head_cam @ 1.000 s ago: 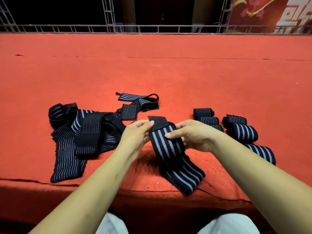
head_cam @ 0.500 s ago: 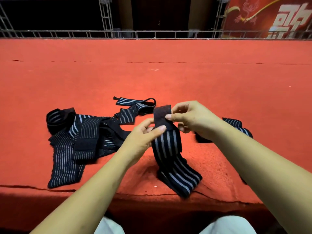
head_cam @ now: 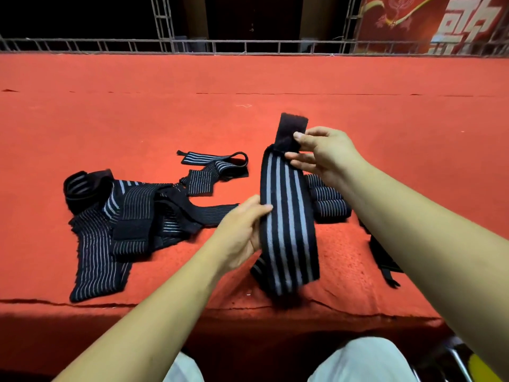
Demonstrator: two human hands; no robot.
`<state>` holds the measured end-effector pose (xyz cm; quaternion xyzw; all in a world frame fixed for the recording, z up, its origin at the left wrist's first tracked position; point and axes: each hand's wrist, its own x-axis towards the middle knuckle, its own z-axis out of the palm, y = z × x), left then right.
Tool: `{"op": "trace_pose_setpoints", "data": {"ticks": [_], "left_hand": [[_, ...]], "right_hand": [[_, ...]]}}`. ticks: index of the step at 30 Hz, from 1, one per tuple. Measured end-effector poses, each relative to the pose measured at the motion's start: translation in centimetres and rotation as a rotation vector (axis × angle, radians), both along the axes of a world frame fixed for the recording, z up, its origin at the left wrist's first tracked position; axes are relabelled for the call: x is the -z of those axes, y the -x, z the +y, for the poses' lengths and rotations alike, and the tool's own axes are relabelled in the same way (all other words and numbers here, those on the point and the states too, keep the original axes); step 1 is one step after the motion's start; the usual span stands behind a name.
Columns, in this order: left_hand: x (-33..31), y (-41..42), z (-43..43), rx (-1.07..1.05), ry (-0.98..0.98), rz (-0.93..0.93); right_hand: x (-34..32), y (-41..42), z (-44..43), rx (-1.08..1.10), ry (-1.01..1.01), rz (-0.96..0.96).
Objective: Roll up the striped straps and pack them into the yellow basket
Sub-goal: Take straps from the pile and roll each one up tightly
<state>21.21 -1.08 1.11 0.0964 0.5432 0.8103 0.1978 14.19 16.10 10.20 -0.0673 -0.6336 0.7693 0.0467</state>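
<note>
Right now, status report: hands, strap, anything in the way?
Left hand grips wide striped strap mid-length; right hand pinches its black end tab. Strap unrolled. Loose straps left, rolled straps behind; nothing blocking.

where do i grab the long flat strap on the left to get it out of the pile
Pinch the long strap across its near end, coming from the front edge of the red carpet. That end lies flat and uncovered, while the far end runs under the pile, so pulling toward you should probably slide it free.
</note>
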Motion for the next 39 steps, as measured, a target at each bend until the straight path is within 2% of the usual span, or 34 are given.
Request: {"op": "trace_pose_setpoints", "data": {"ticks": [2,3,7,10,13,18,22,26,27,30,33,36,39], "left_hand": [[-0.5,0.3,-0.4,0.0,-0.077,-0.004],[-0.6,0.5,-0.8,0.021,-0.036,0.02],[1.5,1.7,-1.1,0.096,0.377,0.08],[4.0,2.2,-0.5,0.077,0.527,0.008],[5.5,2.4,0.3,0.123,0.561,-0.054],[7.8,4.6,1.2,0.025,0.58,-0.131],[8.9,5.8,1.6,-0.034,0.528,-0.252],[9.1,6.0,1.7,-0.06,0.509,-0.245],[9.1,6.0,1.7,-0.067,0.501,-0.249],[8.5,5.7,1.6,-0.063,0.436,-0.259],[7.5,5.1,1.6,-0.02,0.361,-0.269],[7.3,3.7,0.5,0.046,0.396,-0.118],[7.7,1.7,-1.5,0.265,0.642,0.237]], "right_hand": [[0.1,0.9,0.4,0.031,0.133,-0.014],[0.2,1.5,0.8,0.054,0.166,-0.012],[0.9,3.5,1.7,0.138,0.076,0.061],[1.6,4.8,1.3,0.135,-0.065,0.117],[2.7,6.7,0.8,0.112,-0.194,0.114],[6.1,11.4,0.0,0.061,-0.373,-0.001],[9.3,15.6,-0.5,0.063,-0.44,-0.174],[12.8,17.6,-0.8,0.053,-0.473,-0.285],[13.7,17.8,-0.8,0.034,-0.573,-0.278],[14.5,15.9,-0.8,-0.094,-1.099,-0.144],[13.8,11.5,-1.2,-0.462,-1.347,-0.037],[13.5,6.8,-0.3,-0.616,-1.389,-0.007],[14.2,2.1,1.0,-0.562,-1.339,0.023]]}}
